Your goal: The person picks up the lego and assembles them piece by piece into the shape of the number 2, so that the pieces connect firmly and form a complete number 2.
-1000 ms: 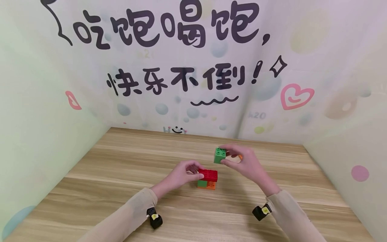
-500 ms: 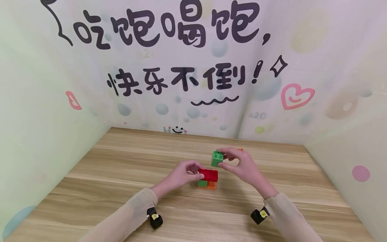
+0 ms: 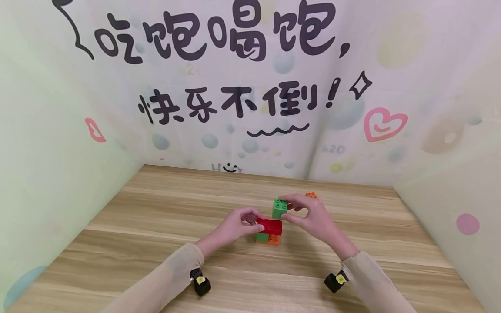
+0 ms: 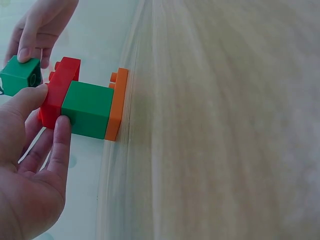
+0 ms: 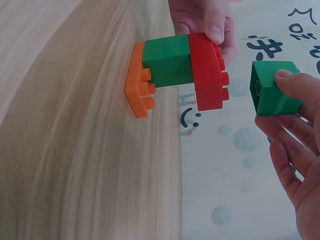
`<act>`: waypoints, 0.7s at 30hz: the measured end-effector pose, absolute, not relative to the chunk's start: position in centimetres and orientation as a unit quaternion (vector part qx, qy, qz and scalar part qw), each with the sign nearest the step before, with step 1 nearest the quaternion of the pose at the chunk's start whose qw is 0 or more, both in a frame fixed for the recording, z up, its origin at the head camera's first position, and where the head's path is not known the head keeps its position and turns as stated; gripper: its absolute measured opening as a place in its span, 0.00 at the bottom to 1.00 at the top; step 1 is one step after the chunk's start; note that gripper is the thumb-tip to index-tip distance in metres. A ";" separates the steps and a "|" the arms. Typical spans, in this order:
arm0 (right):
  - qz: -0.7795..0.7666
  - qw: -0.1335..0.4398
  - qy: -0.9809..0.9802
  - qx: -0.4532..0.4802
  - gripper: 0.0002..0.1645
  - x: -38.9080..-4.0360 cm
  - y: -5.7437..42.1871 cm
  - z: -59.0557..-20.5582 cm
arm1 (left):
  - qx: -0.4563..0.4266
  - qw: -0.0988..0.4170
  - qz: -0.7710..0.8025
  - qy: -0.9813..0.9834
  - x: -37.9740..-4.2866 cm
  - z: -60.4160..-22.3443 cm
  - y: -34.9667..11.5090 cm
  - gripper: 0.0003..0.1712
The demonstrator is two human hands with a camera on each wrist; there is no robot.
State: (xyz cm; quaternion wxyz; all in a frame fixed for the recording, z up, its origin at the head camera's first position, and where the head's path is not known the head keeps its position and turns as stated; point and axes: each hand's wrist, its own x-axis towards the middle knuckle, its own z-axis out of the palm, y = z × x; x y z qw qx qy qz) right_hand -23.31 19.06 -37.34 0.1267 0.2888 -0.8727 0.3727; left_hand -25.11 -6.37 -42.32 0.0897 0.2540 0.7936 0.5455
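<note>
A small stack stands on the table: an orange brick (image 5: 134, 82) at the bottom, a green brick (image 4: 89, 109) on one half of it, and a red brick (image 3: 272, 226) on top. The red brick overhangs the bare studs of the orange one. My left hand (image 3: 235, 226) holds the red brick at its left end, thumb in front. Between thumb and fingers, my right hand (image 3: 315, 217) pinches a second green brick (image 3: 279, 208), studs up. In the right wrist view, a gap shows between this brick and the red brick's studs.
Another orange brick (image 3: 311, 195) lies on the wooden table (image 3: 164, 200) behind my right hand, partly hidden by it. A printed wall sheet (image 3: 195, 143) rises at the table's back edge, with pale walls at both sides.
My right hand has moved down and slightly left with the green brick, closer to the red brick. More of the orange brick behind it shows. My left hand has stayed in place.
</note>
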 end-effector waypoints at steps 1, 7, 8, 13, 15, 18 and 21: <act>0.373 0.127 -0.872 0.290 0.26 -23.3 19.0 -37.4 | 0.254 0.090 0.546 0.793 -25.1 -42.3 -6.4 0.14; 0.372 0.128 -0.872 0.290 0.26 -23.2 19.0 -37.7 | 0.256 0.090 0.548 0.791 -25.1 -42.4 -6.4 0.14; 0.371 0.127 -0.873 0.290 0.26 -23.2 19.0 -37.7 | 0.256 0.090 0.548 0.791 -25.1 -42.4 -6.4 0.14; 0.370 0.117 -0.877 0.283 0.25 -23.1 18.9 -38.0 | 0.253 0.091 0.548 0.792 -25.0 -42.4 -6.4 0.14; 0.367 0.115 -0.879 0.280 0.25 -23.0 18.9 -38.2 | 0.252 0.092 0.548 0.792 -25.0 -42.4 -6.4 0.14; 0.367 0.114 -0.879 0.281 0.25 -23.0 18.8 -38.4 | 0.250 0.094 0.550 0.792 -25.0 -42.4 -6.5 0.14; 0.366 0.114 -0.880 0.281 0.24 -23.0 18.8 -38.5 | 0.251 0.095 0.550 0.791 -25.1 -42.4 -6.5 0.14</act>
